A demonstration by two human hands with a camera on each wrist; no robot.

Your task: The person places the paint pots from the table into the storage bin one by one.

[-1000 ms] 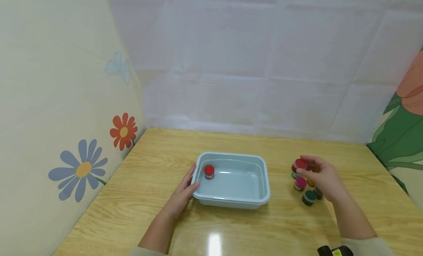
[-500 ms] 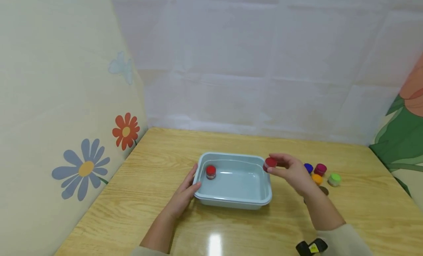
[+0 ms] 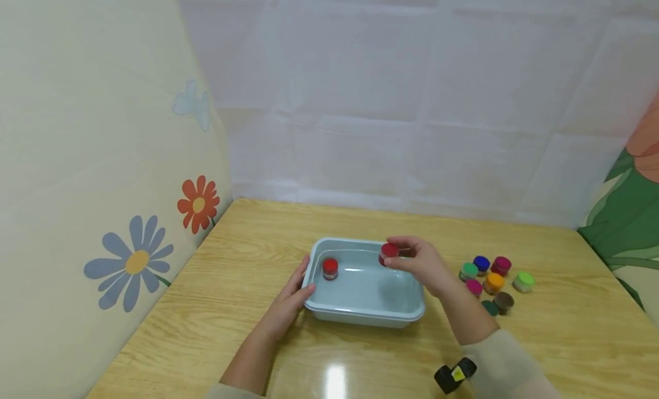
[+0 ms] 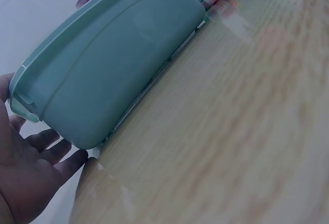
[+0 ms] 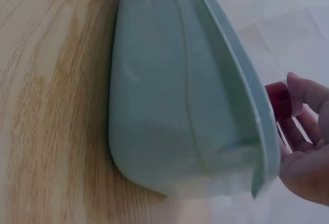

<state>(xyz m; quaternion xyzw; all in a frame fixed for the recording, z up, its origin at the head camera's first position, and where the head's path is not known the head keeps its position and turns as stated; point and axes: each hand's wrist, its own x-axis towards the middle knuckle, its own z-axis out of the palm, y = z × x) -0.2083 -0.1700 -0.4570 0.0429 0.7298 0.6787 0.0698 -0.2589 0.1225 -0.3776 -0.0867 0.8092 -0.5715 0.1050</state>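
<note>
My right hand [image 3: 423, 267] pinches a small paint jar with a dark red lid [image 3: 388, 253] between thumb and fingers, above the right back part of a pale blue plastic basin [image 3: 362, 316]. In the right wrist view, this red jar [image 5: 280, 100] shows beyond the basin's rim. A second red-lidded jar [image 3: 330, 268] stands inside the basin at its left. My left hand [image 3: 282, 307] holds the basin's left end, thumb at the rim. The left wrist view shows the fingers [image 4: 54, 154] against its outer wall.
To the basin's right stand several jars, among them ones with orange [image 3: 494, 283], light green [image 3: 524, 281], blue [image 3: 481, 264] and brown [image 3: 504, 301] lids. The wooden table [image 3: 247, 244] meets a white cloth [image 3: 329, 101] behind and a flowered cloth [image 3: 128, 158] at the left.
My right hand has lifted the red jar from the group at the right and carried it left over the basin. My left hand stays on the basin's left end.
</note>
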